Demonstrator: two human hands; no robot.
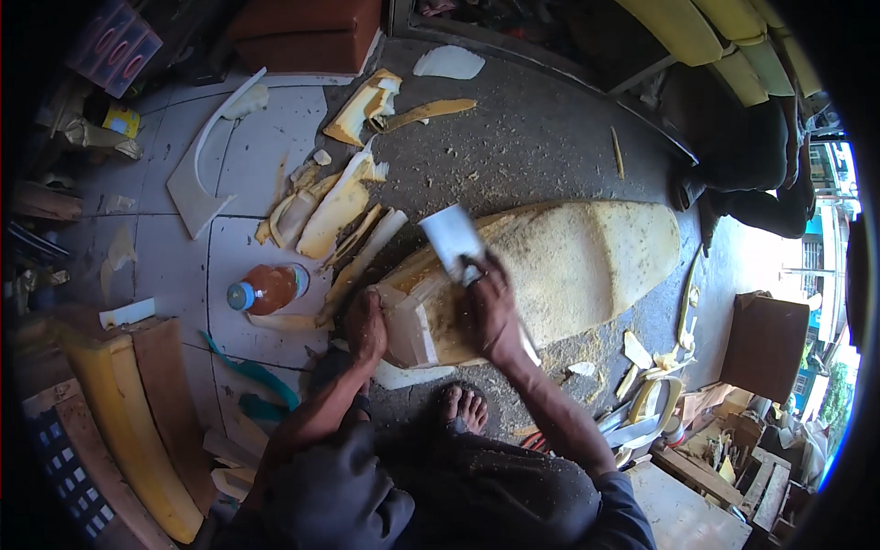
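right hand gripped a white flat piece, fingers closed on its near end; the piece looked blurred, held over the left part of the big foam block. left hand touched the left end of the block; fingers partly hidden, couldn't tell if they were curled round it or laid flat.

block was long, yellowish, brown-speckled, rounded at its far right end, lying on the dark floor in front of the person, just beyond a bare foot. pale facets showed on its left end.

left of the block: torn foam scraps, then a blue-capped bottle of reddish-orange liquid on the pale tiles. curved white strip farther off, teal strip nearer. crumbs were scattered about the floor. reddish-brown padded box stood at the top.
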